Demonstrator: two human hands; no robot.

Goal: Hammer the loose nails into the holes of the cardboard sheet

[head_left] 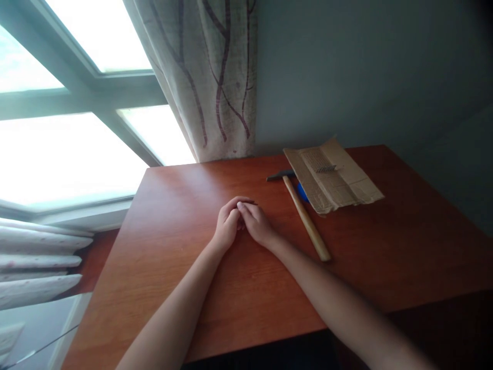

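My left hand and my right hand are clasped together above the wooden table, thumbs side by side on top. Both are closed, the fingers folded inward; whatever may be between the palms is hidden. A small dark tip shows by the fingertips, too small to tell what it is. To the right of my hands lies a hammer with a pale wooden handle and a dark metal head. Neither hand touches it.
Right of the hammer, a creased piece of cardboard bears a small row of greyish metal pieces. A blue object is partly hidden under its edge. Behind the table are a patterned curtain and a wall; windows stand left.
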